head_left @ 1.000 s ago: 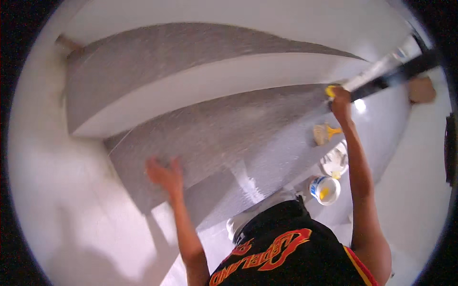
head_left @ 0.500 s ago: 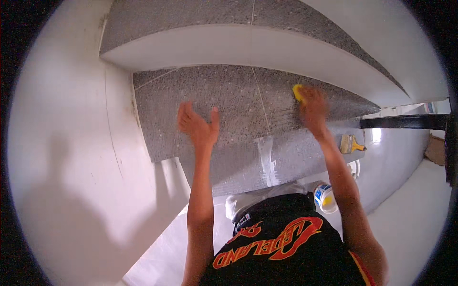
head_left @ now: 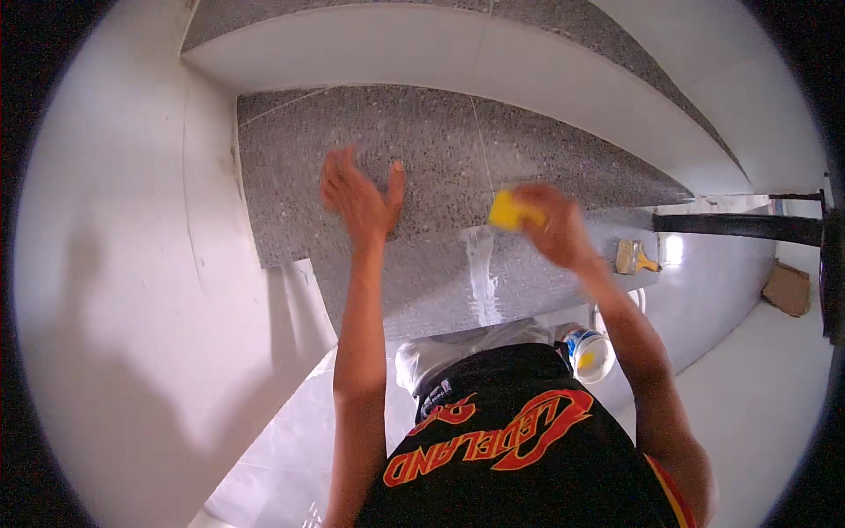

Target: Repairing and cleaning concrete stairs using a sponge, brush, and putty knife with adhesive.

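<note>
I see my left hand with fingers spread over the grey speckled step; whether its fingertips touch the surface is unclear. My right hand grips a yellow sponge on or just above the same step, right of a thin pale line. Below the sponge, a streak of white paste runs down the lower grey step. A wide brush with a yellow handle lies right of my right hand. Further down stand a round white container, partly hidden by my arm, and a small bucket with something yellow inside.
A curved white riser and another speckled step rise above. A white wall bounds the left. At the right are a black rail and a brown piece of board.
The view has straightened along the steps. My right hand with the sponge has come left and, in the last half second, down. My left hand has moved up the step in the view, still open.
</note>
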Demonstrator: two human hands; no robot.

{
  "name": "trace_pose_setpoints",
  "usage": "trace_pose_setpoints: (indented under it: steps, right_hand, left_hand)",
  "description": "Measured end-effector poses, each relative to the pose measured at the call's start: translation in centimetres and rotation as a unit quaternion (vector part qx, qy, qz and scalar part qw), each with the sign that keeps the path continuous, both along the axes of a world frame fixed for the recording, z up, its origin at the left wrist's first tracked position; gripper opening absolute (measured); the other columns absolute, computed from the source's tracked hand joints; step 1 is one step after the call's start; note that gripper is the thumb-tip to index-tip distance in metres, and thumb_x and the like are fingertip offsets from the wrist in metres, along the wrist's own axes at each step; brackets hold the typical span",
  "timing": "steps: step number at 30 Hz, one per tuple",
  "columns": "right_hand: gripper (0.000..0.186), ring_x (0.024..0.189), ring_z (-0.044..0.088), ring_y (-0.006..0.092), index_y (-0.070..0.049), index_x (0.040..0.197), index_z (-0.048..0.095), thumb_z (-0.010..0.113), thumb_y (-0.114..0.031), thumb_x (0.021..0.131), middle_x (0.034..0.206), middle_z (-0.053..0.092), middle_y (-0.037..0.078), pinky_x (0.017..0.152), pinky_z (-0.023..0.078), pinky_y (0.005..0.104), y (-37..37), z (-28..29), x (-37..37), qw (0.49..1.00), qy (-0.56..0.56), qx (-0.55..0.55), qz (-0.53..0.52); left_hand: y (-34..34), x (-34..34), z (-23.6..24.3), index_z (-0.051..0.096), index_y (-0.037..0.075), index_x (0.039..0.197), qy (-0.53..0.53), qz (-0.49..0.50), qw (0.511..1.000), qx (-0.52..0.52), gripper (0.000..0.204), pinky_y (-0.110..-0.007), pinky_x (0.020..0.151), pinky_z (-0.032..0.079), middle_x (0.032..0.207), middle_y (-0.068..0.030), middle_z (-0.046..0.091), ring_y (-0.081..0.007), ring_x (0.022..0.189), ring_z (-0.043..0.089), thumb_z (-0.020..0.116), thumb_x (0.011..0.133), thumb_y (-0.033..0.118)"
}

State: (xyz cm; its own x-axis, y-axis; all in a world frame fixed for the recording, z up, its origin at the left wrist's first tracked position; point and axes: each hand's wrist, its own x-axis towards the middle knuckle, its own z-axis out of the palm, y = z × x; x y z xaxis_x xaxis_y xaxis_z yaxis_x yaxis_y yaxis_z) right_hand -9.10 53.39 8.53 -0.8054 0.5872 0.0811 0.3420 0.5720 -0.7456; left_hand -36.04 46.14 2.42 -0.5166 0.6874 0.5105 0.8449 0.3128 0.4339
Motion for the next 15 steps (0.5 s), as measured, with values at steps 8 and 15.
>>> trace_pose_setpoints:
  steps: [8, 15]
  right_hand:
    - [0.038, 0.093, 0.056, 0.0315, -0.004, 0.105, 0.056, 0.060, -0.007, 0.068, 0.106, 0.055, 0.016, 0.080, 0.046, 0.0380, 1.1, -2.3, 0.7, 0.993, -0.055, 0.096, -0.044]
    - [0.039, 0.097, 0.057, 0.0243, -0.003, 0.109, 0.052, 0.059, -0.004, 0.071, 0.108, 0.055, 0.014, 0.084, 0.045, 0.0337, -5.5, -8.1, 6.4, 0.978, -0.012, -0.143, -0.149]
  left_hand:
    - [0.7, -0.8, 0.1, 0.030, 0.003, 0.125, -0.007, -0.035, 0.999, 0.034, 0.070, -0.053, 0.095, 0.017, 0.125, -0.0243, 0.029, -0.0369, 0.120, 0.023, 0.053, 0.079, 0.048]
    - [0.1, -1.2, -1.0, 0.033, 0.004, 0.124, -0.025, -0.071, 0.993, 0.091, 0.068, -0.054, 0.094, 0.016, 0.122, -0.0212, 0.032, -0.0361, 0.116, 0.027, 0.051, 0.079, 0.052]
